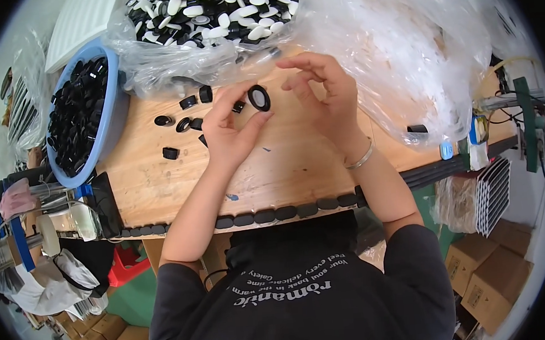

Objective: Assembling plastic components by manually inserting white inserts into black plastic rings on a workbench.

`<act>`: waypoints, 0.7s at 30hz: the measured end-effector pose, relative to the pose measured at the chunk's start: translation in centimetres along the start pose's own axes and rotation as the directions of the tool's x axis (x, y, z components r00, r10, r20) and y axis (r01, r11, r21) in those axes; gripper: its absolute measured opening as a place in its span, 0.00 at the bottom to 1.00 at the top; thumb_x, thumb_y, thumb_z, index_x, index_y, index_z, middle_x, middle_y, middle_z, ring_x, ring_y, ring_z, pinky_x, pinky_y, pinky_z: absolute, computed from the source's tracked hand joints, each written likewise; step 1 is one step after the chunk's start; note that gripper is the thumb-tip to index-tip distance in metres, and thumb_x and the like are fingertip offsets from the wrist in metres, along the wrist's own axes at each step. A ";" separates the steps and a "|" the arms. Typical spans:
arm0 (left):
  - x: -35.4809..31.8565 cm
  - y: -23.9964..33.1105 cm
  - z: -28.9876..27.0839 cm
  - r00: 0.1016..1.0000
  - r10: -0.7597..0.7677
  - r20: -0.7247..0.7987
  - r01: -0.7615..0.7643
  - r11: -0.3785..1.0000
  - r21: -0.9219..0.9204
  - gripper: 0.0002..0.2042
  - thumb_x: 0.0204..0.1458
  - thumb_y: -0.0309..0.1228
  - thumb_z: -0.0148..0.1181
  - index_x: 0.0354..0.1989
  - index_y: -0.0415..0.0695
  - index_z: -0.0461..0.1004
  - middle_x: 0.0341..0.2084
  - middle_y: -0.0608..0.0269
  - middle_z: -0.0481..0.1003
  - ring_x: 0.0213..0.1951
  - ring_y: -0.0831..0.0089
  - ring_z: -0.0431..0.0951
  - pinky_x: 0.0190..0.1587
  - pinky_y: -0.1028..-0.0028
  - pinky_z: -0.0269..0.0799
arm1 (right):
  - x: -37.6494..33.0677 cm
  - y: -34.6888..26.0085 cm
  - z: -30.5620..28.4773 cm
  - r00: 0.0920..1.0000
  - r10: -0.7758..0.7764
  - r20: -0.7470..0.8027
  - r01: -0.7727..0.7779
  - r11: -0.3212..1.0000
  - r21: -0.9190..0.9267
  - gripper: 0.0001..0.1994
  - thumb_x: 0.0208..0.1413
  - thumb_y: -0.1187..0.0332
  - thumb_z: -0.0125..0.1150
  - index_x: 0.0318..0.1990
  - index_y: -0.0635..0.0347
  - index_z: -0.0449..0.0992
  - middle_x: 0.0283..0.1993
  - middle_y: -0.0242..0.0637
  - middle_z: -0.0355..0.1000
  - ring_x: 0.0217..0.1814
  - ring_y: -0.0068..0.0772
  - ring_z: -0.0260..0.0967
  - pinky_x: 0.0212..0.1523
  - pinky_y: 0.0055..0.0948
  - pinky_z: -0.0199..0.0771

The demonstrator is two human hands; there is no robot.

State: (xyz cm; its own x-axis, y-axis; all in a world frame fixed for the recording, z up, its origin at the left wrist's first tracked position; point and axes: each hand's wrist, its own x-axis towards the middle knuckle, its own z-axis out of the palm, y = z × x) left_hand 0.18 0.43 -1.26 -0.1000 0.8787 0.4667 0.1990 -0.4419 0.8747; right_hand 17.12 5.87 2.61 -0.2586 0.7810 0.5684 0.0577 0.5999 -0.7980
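Between the thumb and fingers of my left hand [232, 123] is a black oval ring-shaped part [258, 98] with a pale centre, tilted up above the table. My right hand [325, 97], with a bangle at its wrist, is raised just to the right of that part. Its thumb and forefinger are apart, and nothing shows between them. Several loose black ring-like parts [170, 153] lie on the wooden table [273, 176] left of my left hand. Some of them are partly hidden behind its fingers.
A blue tub [116, 73] full of black parts stands at the left. At the back, a clear bag holds mixed black and white oval pieces [211, 13]. Another clear bag [396, 47] with whitish contents covers the right side. Black padding [266, 216] lines the front edge.
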 end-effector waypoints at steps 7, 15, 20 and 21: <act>0.2 -0.2 0.2 1.000 -0.026 0.017 0.029 0.982 -0.188 0.25 0.40 0.10 0.60 0.51 0.35 0.68 0.45 0.55 0.72 0.51 0.67 0.72 0.56 0.70 0.64 | 0.8 0.8 -2.3 0.998 -0.057 -0.023 0.056 0.997 -0.045 0.09 0.56 0.78 0.55 0.44 0.67 0.68 0.43 0.43 0.75 0.33 0.24 0.74 0.37 0.19 0.72; 0.5 -0.2 -1.5 0.992 0.016 -0.125 -0.033 0.991 -0.131 0.23 0.39 0.13 0.64 0.48 0.35 0.71 0.44 0.58 0.73 0.45 0.72 0.72 0.51 0.74 0.65 | 4.4 2.6 -14.2 0.816 -0.119 -0.566 0.000 0.979 -0.206 0.06 0.55 0.77 0.56 0.40 0.69 0.73 0.38 0.42 0.76 0.31 0.25 0.74 0.35 0.19 0.72; 0.7 0.2 -1.4 0.993 0.044 -0.105 -0.055 0.993 -0.100 0.23 0.39 0.13 0.63 0.49 0.35 0.71 0.44 0.57 0.73 0.45 0.73 0.72 0.50 0.74 0.66 | 4.0 6.4 -18.0 0.950 0.206 -0.236 -0.304 0.788 -0.536 0.05 0.53 0.73 0.59 0.34 0.65 0.78 0.29 0.39 0.77 0.27 0.26 0.76 0.31 0.22 0.73; 0.8 0.1 -1.4 0.994 0.043 -0.102 -0.054 0.992 -0.110 0.23 0.39 0.13 0.63 0.49 0.35 0.71 0.44 0.57 0.73 0.45 0.73 0.72 0.50 0.74 0.66 | 3.9 6.3 -19.0 0.949 0.206 -0.240 -0.307 0.781 -0.543 0.05 0.53 0.73 0.59 0.34 0.65 0.78 0.29 0.39 0.77 0.27 0.26 0.76 0.31 0.22 0.73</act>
State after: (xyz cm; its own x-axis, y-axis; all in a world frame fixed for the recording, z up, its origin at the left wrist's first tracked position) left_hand -1.26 0.77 -0.60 -0.1906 0.8361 0.5145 0.0953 -0.5059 0.8573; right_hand 34.76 16.01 3.56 -0.0018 0.9062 0.4229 0.6482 0.3230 -0.6895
